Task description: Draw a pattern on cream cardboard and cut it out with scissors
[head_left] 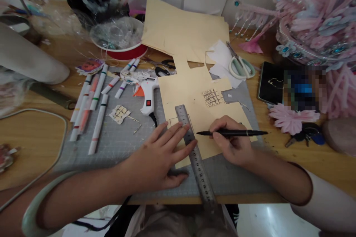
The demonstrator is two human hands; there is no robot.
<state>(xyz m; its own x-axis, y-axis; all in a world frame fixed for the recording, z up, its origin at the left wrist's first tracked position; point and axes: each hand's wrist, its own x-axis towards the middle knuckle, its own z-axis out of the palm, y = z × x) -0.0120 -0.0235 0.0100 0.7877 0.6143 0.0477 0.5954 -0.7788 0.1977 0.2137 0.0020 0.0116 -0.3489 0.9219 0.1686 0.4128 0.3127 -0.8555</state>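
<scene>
My left hand (165,152) lies with spread fingers across a steel ruler (201,174), pressing it onto a sheet of tan card (180,89). Beyond the table's front edge pokes the ruler's near end. In my right hand (232,140) is a black marker pen (236,132), gripped between thumb and fingers, its tip pointing left just right of the ruler. Whether the tip touches the card I cannot tell. Thin pencil or pen lines show on the card near the ruler's far end. A small piece with black scale-like loops (213,97) rests on the card.
A grey cutting mat (116,163) lies underneath. Left are several markers (98,124) and a white glue gun (150,96). Behind are stacked tan card (183,29), a red-and-white bowl (125,52) and scissors (240,64). Keys (306,133), a phone (269,81) and pink flower ornaments (311,22) stand right.
</scene>
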